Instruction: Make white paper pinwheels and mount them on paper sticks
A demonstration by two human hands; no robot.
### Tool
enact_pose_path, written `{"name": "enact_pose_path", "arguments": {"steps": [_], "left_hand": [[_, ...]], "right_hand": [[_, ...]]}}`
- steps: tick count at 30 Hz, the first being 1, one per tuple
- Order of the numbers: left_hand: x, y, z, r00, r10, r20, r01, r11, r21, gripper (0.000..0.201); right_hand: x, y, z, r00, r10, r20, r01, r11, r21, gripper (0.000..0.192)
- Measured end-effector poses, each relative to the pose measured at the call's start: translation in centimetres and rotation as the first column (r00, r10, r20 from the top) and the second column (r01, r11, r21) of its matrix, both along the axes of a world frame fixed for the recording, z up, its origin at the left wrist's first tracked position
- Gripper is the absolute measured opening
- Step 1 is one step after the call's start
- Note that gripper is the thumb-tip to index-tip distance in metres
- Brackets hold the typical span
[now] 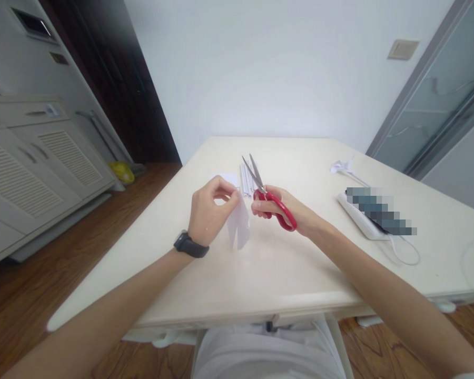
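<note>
Head view, red-handled scissors [269,196], thin paper [239,223]

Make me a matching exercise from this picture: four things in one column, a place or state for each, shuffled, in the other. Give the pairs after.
Things
1. scissors
2. folded white paper
3. black wristband
4. crumpled paper scrap

Places or states
A. worn on the left wrist
B. lying alone on the table, far right side
C. blades open, red handles gripped by the right hand
D. pinched at its top by the left hand, hanging down toward the table

Pairs: 1-C, 2-D, 3-A, 4-B
</note>
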State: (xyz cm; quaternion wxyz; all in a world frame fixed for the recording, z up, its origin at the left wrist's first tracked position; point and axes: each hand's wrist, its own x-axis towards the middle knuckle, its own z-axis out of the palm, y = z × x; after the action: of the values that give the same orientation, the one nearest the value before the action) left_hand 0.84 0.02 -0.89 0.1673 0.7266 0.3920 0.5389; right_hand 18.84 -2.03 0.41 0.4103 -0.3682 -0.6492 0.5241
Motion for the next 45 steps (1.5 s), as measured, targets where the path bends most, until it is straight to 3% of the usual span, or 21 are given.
{"name": "enact_pose_path", "arguments": {"steps": [7, 14, 20, 26, 34, 40, 45], "left_hand": [[0.0, 0.0, 0.2, 0.996, 0.059, -0.07, -0.057, 0.998, 0.038, 0.003], [-0.1, -0.2, 0.4, 0.992, 0.077, -0.097, -0.066, 0.991, 0.114, 0.003], [0.0, -0.3, 0.4, 0.989, 0.078, -0.124, -0.062, 0.989, 0.132, 0.003], [0.1, -0.1, 0.2, 0.994, 0.055, -0.098, -0.049, 0.997, 0.063, 0.002], [-0.1, 0.6, -0.3, 0.995, -0.068, -0.078, 0.061, 0.994, -0.09, 0.006], [0.1, -0.3, 0.4, 0.989, -0.132, -0.07, 0.135, 0.99, 0.034, 0.01], [0.0, -0.9, 1.1, 0.925, -0.337, -0.174, 0.359, 0.926, 0.113, 0.007]], "right_hand": [[0.3, 0.0, 0.2, 0.987, 0.135, 0.09, -0.127, 0.988, -0.093, 0.018], [0.5, 0.3, -0.2, 0.952, 0.3, 0.052, -0.294, 0.95, -0.107, 0.019], [0.7, 0.7, -0.7, 0.958, 0.276, 0.074, -0.267, 0.957, -0.11, 0.019], [0.7, 0.7, -0.7, 0.974, 0.208, 0.093, -0.195, 0.972, -0.135, 0.016], [0.7, 0.5, -0.5, 0.981, 0.181, 0.071, -0.17, 0.977, -0.129, 0.015], [0.7, 0.7, -0.5, 0.983, 0.151, 0.107, -0.138, 0.983, -0.119, 0.011], [0.9, 1.0, -0.8, 0.984, 0.154, 0.089, -0.145, 0.984, -0.105, 0.011]]}}
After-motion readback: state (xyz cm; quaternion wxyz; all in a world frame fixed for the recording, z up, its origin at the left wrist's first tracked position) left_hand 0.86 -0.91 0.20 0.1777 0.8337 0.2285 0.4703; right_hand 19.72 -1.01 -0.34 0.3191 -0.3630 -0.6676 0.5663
